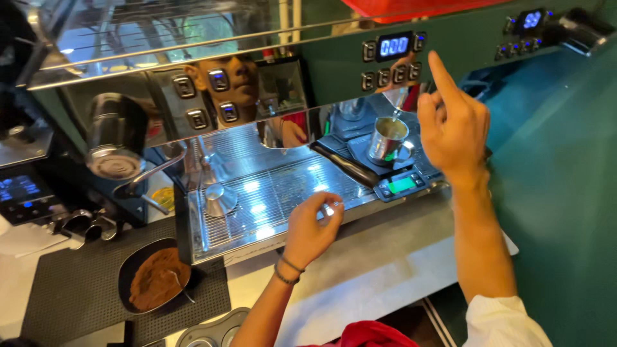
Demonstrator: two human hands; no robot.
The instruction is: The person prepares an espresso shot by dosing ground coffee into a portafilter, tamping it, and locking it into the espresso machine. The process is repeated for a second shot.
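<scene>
Steel fills most of your view: a mirror-fronted espresso machine [257, 103] stands across the tabletop [360, 257], its drip tray grate [270, 193] shining under the lights.

Your right hand [453, 122] is raised in front of the machine's button panel [392, 61]. Its index finger points up and its tip sits just beside the lower row of buttons, under the small blue display [394, 45]; you cannot tell whether it touches a button. The other fingers are curled in and grasp nothing.

Your left hand [312, 228] hovers over the front edge of the drip tray grate, thumb and fingers pinched on a small shiny object [330, 209] too tiny to identify. Dark bracelets [288, 270] circle that wrist.

A steel cup [387, 140] stands upright on a small scale [392, 168] with a green-lit readout, on the right part of the grate. A small steel jug [218, 199] sits on the left part, well apart from the cup.

Left of the machine, a dark round bowl [154, 276] holding brown coffee grounds and a spoon rests on a black mat [77, 289]. Further left stands a grinder [26, 186] with a blue screen.
</scene>
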